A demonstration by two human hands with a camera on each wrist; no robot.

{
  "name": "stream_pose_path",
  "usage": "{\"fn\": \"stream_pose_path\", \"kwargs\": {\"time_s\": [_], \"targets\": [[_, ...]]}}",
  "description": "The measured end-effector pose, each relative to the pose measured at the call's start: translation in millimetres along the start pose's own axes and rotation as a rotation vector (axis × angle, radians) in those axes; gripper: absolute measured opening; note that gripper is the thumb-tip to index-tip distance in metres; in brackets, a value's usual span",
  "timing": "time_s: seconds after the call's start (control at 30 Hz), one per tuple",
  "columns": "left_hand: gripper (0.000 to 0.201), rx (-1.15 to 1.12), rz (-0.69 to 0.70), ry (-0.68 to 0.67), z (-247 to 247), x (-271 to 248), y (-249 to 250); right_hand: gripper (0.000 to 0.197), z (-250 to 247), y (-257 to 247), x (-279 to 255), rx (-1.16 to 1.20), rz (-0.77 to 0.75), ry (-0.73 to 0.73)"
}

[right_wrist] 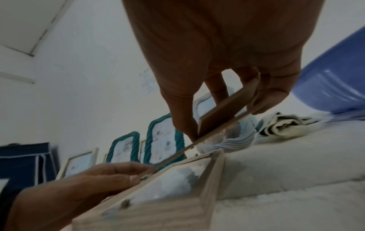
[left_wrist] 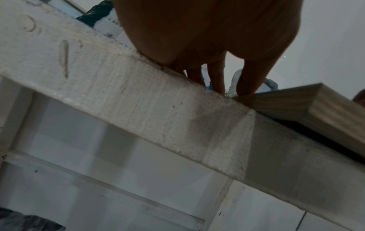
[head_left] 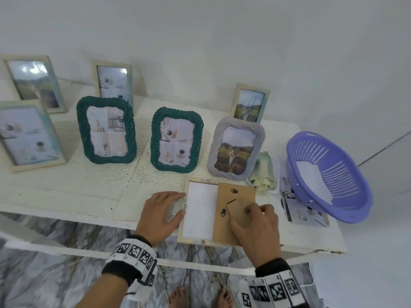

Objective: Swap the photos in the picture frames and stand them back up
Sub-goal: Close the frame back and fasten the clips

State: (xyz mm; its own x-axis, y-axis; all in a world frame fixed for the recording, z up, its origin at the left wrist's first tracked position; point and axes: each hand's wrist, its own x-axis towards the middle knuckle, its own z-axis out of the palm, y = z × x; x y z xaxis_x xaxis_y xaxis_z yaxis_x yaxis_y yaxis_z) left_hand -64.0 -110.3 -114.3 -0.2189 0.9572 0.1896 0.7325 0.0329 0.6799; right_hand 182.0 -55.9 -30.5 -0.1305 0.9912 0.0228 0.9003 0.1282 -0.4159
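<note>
A light wooden picture frame (head_left: 182, 227) lies face down at the table's front edge. The white back of a photo (head_left: 201, 210) shows in its left half. My right hand (head_left: 251, 216) pinches the easel leg (head_left: 239, 210) of the brown backing board (head_left: 235, 192). In the right wrist view the backing board (right_wrist: 197, 143) is tilted up over the picture frame (right_wrist: 168, 207), with the easel leg (right_wrist: 227, 109) held between thumb and fingers. My left hand (head_left: 164, 214) rests on the table, straight fingers against the frame's left rail. The left wrist view shows its fingers (left_wrist: 217, 75) touching the frame's corner (left_wrist: 296, 106).
Two green frames (head_left: 106, 130) (head_left: 176, 140) and a grey frame with a cat photo (head_left: 236, 148) stand behind, with several wooden frames farther back. A purple basket (head_left: 329, 176) sits at the right over a loose photo (head_left: 302, 210). A folded cloth (head_left: 264, 172) lies beside it.
</note>
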Motion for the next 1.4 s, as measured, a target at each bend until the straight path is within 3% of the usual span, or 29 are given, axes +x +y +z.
{"fn": "stream_pose_path", "kwargs": {"time_s": [0.13,0.53,0.67,0.77,0.87,0.97,1.17,1.4], "targets": [[0.051,0.005,0.005,-0.007,0,0,0,0.042,19,-24,3,-0.069,-0.126,0.103],[0.052,0.0,0.001,-0.008,0,2,0,0.041,47,-49,4,-0.089,-0.184,-0.028],[0.051,-0.003,0.007,0.006,2,2,-1,0.036,51,-47,1,-0.162,-0.218,-0.004],[0.05,0.008,0.014,0.011,2,1,-3,0.033,51,-36,2,-0.055,-0.27,0.014],[0.049,0.012,0.017,0.015,2,1,-2,0.02,45,-16,11,0.19,-0.222,-0.075],[0.049,0.016,0.016,0.012,2,1,-2,0.029,35,7,26,0.32,-0.275,-0.182],[0.05,0.013,0.019,0.001,1,1,-2,0.029,17,26,48,0.336,-0.347,-0.425],[0.052,-0.017,0.022,-0.012,0,1,-1,0.027,15,30,57,0.306,-0.364,-0.456]]}}
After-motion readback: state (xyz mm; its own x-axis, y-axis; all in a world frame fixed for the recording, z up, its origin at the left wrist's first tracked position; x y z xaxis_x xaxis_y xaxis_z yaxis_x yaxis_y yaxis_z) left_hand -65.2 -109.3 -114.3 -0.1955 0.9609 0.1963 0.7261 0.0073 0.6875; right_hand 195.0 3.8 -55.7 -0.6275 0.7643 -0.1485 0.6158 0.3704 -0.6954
